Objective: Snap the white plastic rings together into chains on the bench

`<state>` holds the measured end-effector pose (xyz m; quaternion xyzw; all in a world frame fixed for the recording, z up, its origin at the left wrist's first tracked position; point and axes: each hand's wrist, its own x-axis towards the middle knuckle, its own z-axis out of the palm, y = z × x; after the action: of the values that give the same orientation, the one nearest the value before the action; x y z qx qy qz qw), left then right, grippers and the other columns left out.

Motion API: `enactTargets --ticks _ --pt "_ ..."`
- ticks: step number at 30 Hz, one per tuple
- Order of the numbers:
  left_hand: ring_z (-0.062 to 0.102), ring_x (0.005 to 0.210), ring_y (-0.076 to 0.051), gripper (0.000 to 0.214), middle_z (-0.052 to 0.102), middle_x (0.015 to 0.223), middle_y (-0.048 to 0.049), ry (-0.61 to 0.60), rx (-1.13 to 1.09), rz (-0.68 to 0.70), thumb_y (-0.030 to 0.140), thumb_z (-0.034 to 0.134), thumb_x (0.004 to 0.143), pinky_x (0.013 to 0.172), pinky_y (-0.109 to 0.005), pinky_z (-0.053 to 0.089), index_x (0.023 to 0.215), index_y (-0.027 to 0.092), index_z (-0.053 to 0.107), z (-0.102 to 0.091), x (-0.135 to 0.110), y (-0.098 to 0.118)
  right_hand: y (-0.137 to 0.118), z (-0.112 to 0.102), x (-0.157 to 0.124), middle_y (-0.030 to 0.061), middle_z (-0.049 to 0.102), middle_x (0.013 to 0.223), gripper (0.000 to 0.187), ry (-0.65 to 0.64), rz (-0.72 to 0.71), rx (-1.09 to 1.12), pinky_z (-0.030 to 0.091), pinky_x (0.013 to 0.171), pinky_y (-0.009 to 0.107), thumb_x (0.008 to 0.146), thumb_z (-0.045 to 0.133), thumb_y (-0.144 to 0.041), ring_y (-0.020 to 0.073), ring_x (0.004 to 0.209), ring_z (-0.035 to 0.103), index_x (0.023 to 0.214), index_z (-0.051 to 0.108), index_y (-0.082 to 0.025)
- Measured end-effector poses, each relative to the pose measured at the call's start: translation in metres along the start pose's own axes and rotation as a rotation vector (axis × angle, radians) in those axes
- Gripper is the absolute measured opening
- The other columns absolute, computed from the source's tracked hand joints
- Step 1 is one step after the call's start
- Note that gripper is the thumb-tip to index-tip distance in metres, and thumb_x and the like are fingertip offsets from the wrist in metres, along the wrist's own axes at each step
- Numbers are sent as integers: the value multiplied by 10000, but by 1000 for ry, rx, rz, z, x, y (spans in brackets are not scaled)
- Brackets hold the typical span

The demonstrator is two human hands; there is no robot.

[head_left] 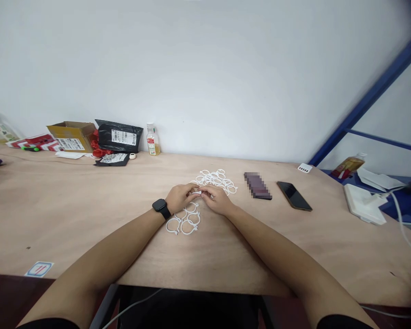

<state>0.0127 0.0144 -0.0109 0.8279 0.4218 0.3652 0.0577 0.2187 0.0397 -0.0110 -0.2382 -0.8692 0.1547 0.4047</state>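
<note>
My left hand (182, 197), with a black watch (161, 208) on its wrist, and my right hand (216, 198) meet over the middle of the table. Their fingertips pinch one white plastic ring (199, 193) between them; most of it is hidden by the fingers. Just beyond my hands lies a pile of similar white rings (212, 177), partly covered by my fingers. Nearer to me, below my left hand, several more white rings (189, 226) rest on the wood, each with a small tab or clasp.
To the right lie a blurred-out phone (258, 185), a dark phone (293, 196) and a white power strip (365, 204) with a cable. At the back left stand a cardboard box (70, 137), a black parcel bag (119, 137) and a bottle (152, 140). A numbered sticker (39, 269) marks the front edge.
</note>
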Motion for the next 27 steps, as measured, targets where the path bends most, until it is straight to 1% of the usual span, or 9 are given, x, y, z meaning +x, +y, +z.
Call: enactTargets --ticks 3,6,12,17,21,27 --pt "659 691 -143 341 713 820 -18 -9 -35 -24 407 603 886 662 -246 492 1158 205 568 1 -1 -1 0 0 0 50 701 958 225 -7 14 -10 505 710 295 873 549 -175 147 714 617 1063 660 -219" --pt "666 677 -137 354 720 829 -15 -12 -46 -24 414 611 879 658 -239 500 1166 212 565 1 -2 -1 0 0 0 44 705 919 222 -7 34 -11 501 697 289 860 562 -178 145 697 617 1051 670 -214" --pt "660 651 -131 323 718 825 -13 14 10 27 407 573 900 640 -233 491 1162 219 583 0 -2 4 1 0 1 34 701 861 181 -25 91 35 476 652 265 858 562 -192 138 669 602 997 677 -202" --pt "655 651 -123 305 724 869 -14 -11 52 80 404 557 908 654 -232 485 1152 225 602 -1 -1 9 0 1 2 -3 645 738 169 -22 131 45 435 615 241 779 551 -126 125 623 554 888 662 -191" --pt "657 675 -127 300 724 899 -16 -49 39 96 381 543 916 660 -233 486 1168 226 593 -1 -1 12 -1 2 2 -17 584 668 184 -6 123 39 405 600 239 720 519 -107 128 608 524 820 651 -189" --pt "668 693 -137 294 723 896 -22 -72 16 92 389 539 919 655 -236 489 1154 216 578 -2 -2 12 0 2 3 -10 576 661 204 -11 102 22 391 607 248 687 492 -98 136 610 510 787 646 -188"
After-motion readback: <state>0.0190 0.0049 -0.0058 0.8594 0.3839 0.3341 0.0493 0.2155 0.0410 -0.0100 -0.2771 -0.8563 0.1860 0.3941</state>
